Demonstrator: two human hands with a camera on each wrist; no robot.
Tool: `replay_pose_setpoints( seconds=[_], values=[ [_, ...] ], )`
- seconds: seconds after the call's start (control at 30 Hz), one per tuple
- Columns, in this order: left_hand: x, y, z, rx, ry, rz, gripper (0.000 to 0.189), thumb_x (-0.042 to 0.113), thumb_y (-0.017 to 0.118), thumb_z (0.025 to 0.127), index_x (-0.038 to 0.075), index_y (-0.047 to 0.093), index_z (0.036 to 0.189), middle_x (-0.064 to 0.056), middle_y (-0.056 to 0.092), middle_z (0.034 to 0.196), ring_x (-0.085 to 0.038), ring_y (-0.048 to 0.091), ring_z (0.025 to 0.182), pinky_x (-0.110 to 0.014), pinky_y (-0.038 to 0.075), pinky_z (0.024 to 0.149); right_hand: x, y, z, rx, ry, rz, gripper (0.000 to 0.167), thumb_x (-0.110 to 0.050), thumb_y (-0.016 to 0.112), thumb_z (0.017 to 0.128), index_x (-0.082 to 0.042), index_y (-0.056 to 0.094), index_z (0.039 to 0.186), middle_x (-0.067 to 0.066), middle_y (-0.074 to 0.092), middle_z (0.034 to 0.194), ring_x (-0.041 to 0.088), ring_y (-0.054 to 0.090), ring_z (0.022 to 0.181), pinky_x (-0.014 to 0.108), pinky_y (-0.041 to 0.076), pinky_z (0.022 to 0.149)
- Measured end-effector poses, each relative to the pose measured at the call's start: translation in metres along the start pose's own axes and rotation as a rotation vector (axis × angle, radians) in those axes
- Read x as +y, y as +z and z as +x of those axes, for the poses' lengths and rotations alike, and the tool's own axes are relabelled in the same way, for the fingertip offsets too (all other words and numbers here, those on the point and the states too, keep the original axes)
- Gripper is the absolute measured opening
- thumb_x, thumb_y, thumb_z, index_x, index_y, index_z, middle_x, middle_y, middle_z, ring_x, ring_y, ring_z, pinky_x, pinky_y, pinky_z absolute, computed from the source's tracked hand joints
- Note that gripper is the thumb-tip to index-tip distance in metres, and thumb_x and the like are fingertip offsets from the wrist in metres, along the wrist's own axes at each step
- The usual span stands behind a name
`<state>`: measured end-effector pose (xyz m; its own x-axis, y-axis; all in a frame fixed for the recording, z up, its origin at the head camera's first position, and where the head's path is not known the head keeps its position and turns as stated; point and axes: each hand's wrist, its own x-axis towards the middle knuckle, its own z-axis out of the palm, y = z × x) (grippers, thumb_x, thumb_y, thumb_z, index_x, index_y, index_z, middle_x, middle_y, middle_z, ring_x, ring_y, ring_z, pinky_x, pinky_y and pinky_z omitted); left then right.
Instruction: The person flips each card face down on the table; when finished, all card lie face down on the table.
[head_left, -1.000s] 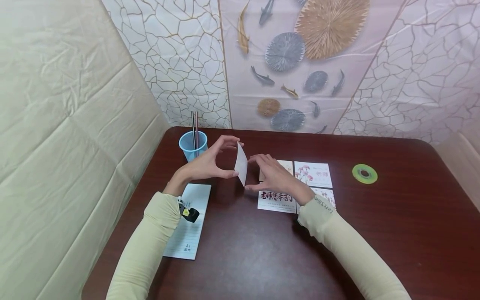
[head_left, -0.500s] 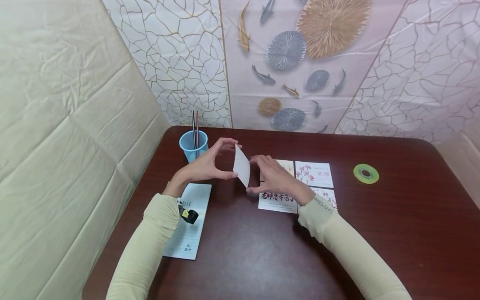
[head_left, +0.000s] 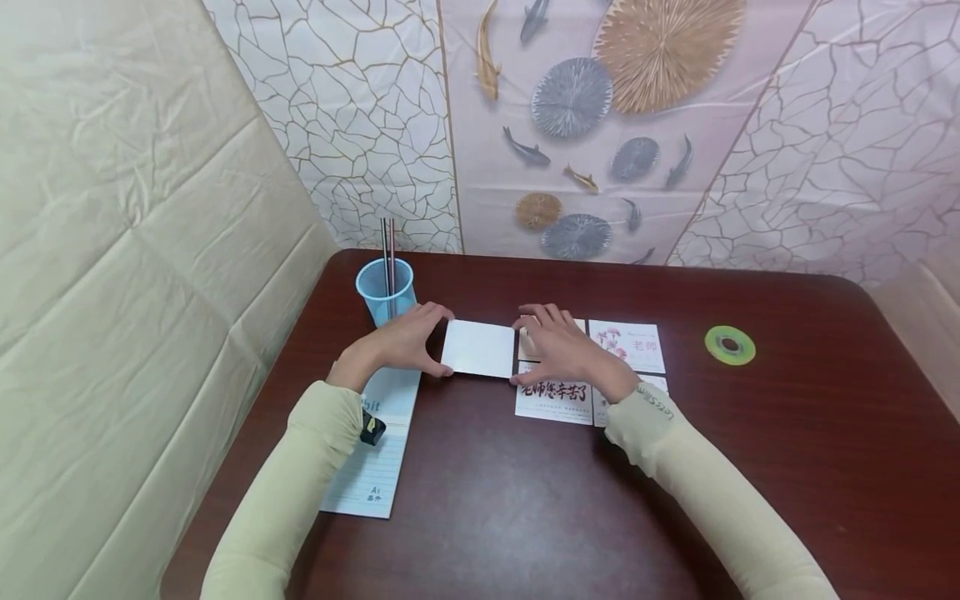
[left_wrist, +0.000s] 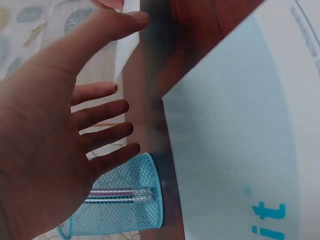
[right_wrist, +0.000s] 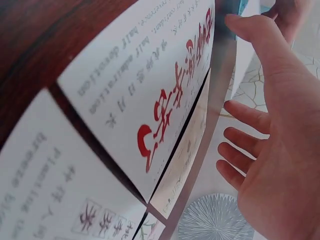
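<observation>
A blank white card [head_left: 477,348] lies level between my hands in the head view, hiding part of the tabletop. My left hand [head_left: 405,340] holds it by the left corners, thumb at the near one and index finger at the far one. At the right corners, the thumb and index finger of my right hand [head_left: 561,352] hold it the same way. In the left wrist view the card [left_wrist: 129,42] shows nearly edge-on, the other left fingers spread below it. Printed cards lie under my right hand, among them one with red lettering [right_wrist: 167,117].
A blue mesh pen cup [head_left: 381,292] with thin sticks stands behind my left hand. Under the left forearm lies a pale notepad [head_left: 375,483]. A card with pink flowers [head_left: 637,350] is right of my right hand, and a green disc [head_left: 712,346] lies farther right.
The white card has turned from steeply tilted to level, its blank face now upward. Both hands have rotated and moved slightly apart, and the right fingers have come to its right corners.
</observation>
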<state>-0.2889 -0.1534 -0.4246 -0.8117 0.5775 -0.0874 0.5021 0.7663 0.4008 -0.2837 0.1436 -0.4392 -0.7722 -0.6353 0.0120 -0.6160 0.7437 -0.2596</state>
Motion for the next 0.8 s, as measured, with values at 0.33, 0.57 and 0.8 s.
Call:
replay_pose_setpoints(
  seconds=[0.33, 0.57, 0.8],
  values=[
    [-0.0047, 0.0046, 0.0041, -0.070, -0.040, 0.076, 0.088, 0.057, 0.080, 0.072, 0.010, 0.049, 0.139, -0.006, 0.040, 0.139, -0.024, 0.037, 0.124, -0.041, 0.041, 0.099, -0.0024, 0.0033, 0.0061, -0.058, 0.017, -0.053, 0.092, -0.064, 0.077, 0.070, -0.006, 0.050, 0.136, 0.019, 0.030, 0.152, 0.034, 0.028, 0.134, 0.051, 0.023, 0.107],
    [-0.0034, 0.0056, 0.0046, -0.090, -0.065, 0.080, 0.088, 0.057, 0.081, 0.071, 0.010, 0.050, 0.138, -0.006, 0.040, 0.138, -0.023, 0.038, 0.122, -0.040, 0.042, 0.097, -0.0005, 0.0045, 0.0070, -0.057, 0.008, -0.060, 0.091, -0.065, 0.076, 0.071, -0.007, 0.051, 0.136, 0.019, 0.033, 0.150, 0.035, 0.030, 0.133, 0.051, 0.025, 0.105],
    [-0.0035, 0.0058, 0.0055, -0.096, -0.067, 0.069, 0.089, 0.057, 0.081, 0.071, 0.010, 0.049, 0.139, -0.007, 0.040, 0.138, -0.023, 0.037, 0.121, -0.040, 0.041, 0.098, -0.0010, 0.0046, 0.0081, -0.065, 0.016, -0.081, 0.093, -0.066, 0.076, 0.070, -0.007, 0.050, 0.137, 0.019, 0.034, 0.149, 0.034, 0.030, 0.133, 0.050, 0.024, 0.107]
  ],
)
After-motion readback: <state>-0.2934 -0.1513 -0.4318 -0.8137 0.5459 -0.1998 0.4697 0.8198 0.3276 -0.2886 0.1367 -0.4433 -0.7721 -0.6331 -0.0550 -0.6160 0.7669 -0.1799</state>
